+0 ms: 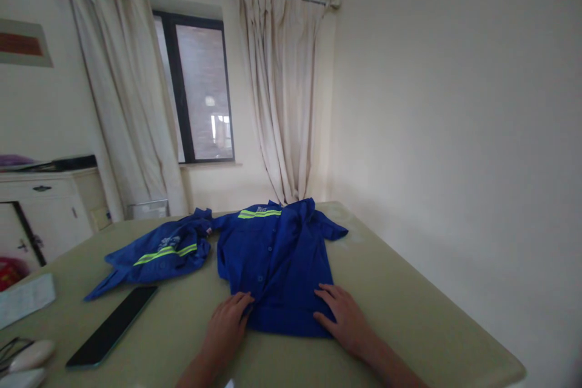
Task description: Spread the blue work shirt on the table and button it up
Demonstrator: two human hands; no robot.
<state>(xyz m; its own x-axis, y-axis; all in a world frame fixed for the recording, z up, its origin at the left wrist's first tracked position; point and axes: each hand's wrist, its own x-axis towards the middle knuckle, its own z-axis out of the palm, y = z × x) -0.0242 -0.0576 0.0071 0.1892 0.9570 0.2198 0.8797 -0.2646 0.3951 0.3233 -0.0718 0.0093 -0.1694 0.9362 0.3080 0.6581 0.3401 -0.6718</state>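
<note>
White lettering [262, 210] on the spread shirt [293, 267] and bunched garment [175, 262] is too blurred to read.

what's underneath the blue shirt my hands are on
The greenish table shows beside the shirt, which lies on it. Anything else beneath is covered and can't be seen.

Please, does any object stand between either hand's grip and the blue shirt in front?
Nothing visible does. The left grip and the right grip both appear to touch the blue shirt near its hem. The other blue garment and the dark flat device lie off to the left.
</note>
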